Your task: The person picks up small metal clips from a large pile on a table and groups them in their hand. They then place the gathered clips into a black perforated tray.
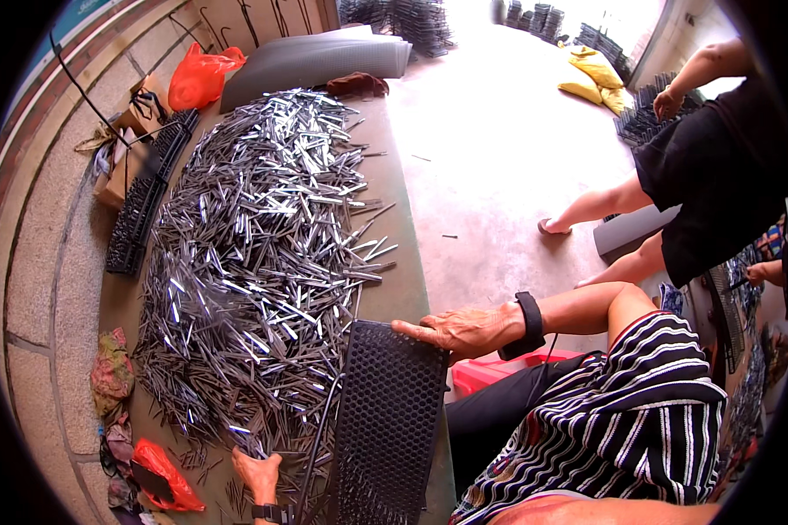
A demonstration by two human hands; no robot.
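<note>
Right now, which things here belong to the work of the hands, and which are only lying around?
In use:
- black perforated panel, right hand on its top edge
- pile of metal pins, left hand at its near edge
- green mat under them

Lying about:
- orange plastic bag
- cardboard box
- grey rolled sheets
- yellow sacks
- rags

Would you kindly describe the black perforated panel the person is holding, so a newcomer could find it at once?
Start at the big heap of shiny metal rods covering the green table. At the heap's near right edge stands a black panel, with the right hand resting on its top corner. Unlike the black racks by the wall, it is covered in honeycomb holes.
</note>
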